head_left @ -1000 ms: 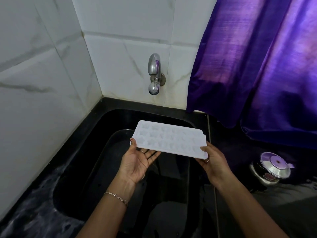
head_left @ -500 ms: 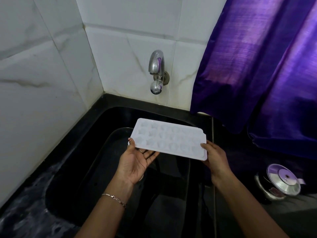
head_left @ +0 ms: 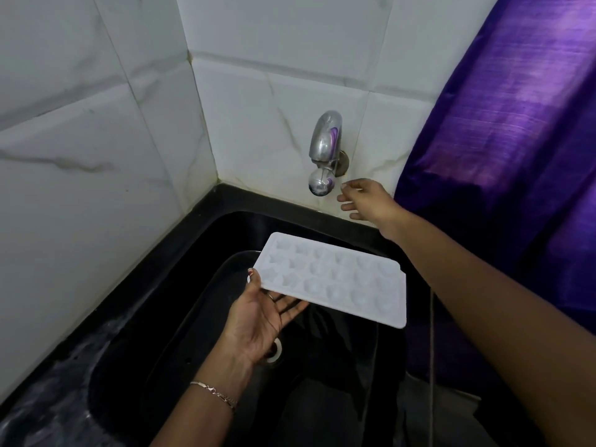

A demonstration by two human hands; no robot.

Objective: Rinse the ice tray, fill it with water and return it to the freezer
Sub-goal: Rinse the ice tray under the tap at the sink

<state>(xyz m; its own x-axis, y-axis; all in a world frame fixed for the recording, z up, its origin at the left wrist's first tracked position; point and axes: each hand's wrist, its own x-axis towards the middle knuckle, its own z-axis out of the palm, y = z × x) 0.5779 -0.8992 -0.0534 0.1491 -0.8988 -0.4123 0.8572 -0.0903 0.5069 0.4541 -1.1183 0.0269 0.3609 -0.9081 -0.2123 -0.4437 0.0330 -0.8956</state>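
A white ice tray with several moulded cups hovers flat over the black sink. My left hand holds the tray's left end, thumb on top and fingers underneath. My right hand is off the tray, fingers spread, just right of the chrome tap on the tiled wall and not touching it. No water runs from the tap.
White marble tiles close off the left and back. A purple curtain hangs at the right, close to my right arm. The sink drain shows under my left hand. Dark wet countertop borders the sink at the left.
My right hand let go of the tray's right end and rose up to beside the tap. The left hand alone now carries the tray. The view shifted, and the kettle at the right is out of frame.
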